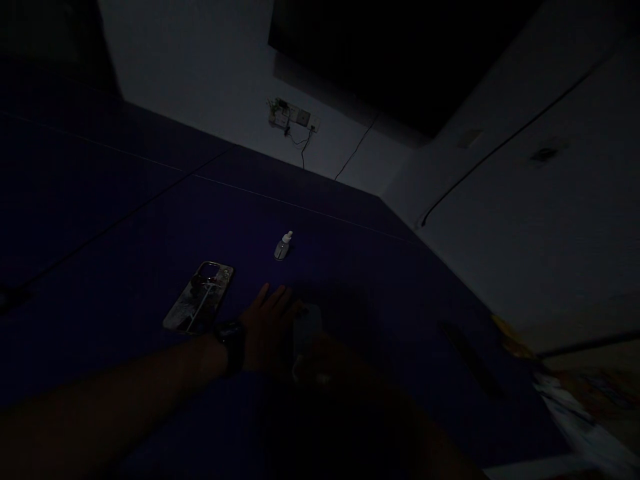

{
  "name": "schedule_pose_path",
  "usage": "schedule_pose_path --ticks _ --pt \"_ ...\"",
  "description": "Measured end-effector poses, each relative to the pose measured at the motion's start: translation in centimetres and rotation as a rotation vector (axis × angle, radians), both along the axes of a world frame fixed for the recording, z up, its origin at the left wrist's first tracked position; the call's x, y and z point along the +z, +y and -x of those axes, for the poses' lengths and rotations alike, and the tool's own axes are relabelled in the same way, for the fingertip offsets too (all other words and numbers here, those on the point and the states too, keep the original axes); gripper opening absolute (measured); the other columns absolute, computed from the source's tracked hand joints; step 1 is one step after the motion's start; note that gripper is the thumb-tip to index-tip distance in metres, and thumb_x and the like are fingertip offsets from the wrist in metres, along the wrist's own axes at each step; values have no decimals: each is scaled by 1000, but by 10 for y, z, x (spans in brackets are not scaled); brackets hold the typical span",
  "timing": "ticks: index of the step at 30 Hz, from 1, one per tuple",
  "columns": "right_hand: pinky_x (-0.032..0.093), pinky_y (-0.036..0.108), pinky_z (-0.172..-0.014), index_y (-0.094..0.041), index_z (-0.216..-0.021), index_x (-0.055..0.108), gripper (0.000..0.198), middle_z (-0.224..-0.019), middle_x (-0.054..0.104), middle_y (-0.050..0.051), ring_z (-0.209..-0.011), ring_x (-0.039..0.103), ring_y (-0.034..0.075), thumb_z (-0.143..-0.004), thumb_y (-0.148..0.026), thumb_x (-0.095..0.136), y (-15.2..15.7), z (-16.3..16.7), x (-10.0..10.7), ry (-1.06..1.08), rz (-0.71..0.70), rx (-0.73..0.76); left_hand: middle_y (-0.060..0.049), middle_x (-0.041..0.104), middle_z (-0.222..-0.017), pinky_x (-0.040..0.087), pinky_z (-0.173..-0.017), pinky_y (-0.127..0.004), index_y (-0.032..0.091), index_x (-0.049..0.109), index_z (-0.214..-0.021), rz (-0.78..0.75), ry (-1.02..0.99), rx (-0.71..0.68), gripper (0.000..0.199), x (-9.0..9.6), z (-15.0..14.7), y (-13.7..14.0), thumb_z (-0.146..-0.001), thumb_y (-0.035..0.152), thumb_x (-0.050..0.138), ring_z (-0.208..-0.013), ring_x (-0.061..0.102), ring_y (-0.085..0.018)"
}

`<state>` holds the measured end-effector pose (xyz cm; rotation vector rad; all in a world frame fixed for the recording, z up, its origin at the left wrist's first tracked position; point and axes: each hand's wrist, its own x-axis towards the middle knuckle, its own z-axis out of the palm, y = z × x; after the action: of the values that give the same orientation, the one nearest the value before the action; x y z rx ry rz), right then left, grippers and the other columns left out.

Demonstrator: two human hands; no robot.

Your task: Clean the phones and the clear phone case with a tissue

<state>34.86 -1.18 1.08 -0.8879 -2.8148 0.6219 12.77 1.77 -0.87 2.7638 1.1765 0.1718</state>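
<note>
The work looks under way but, as I judge it, unfinished: a pale grey, phone-like rectangular slab (307, 323) is at the hands near the middle of the dark blue, flat-topped counter (380, 267), while a grey-and-black patterned phone case with a camera cutout (203, 298) lies apart, between nine and ten o'clock from it. What else is left cannot be told. The right hand (330, 360) covers the slab's lower end; the left hand (265, 327) stretches its fingers beside it at nine o'clock. Whether either grip is clenched is too dark to tell. The slab looks smooth and plain, tilt unclear.
</note>
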Motion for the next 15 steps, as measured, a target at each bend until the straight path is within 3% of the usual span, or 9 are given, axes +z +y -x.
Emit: schedule_pose_path --ticks 5,10,15 --pt "43 40 -97 -22 -106 72 30 -111 72 10 -104 64 22 -103 -28 42 3 -10 2 64 -45 -164 -23 21 -162 -4 -118 -60 14 26 -155 -18 -44 -8 124 -2 1 -1 -63 91 51 -150 12 -43" --pt "48 32 -86 -24 -97 73 27 -97 74 4 -94 65 18 -101 -38 50 -11 -20 8 106 66 -44 -23 24 -161 -2 -117 -61 13 26 -155 -19 -42 -17 120 -1 2 1 -65 89 52 -150 13 -43" --pt "46 35 -87 -22 -100 72 33 -102 73 8 -94 65 19 -104 -36 42 -9 -20 13 186 -37 -170 -23 22 -162 -3 -117 -60 13 25 -155 -4 -41 -14 121 -2 2 1 -65 90 50 -150 14 -43"
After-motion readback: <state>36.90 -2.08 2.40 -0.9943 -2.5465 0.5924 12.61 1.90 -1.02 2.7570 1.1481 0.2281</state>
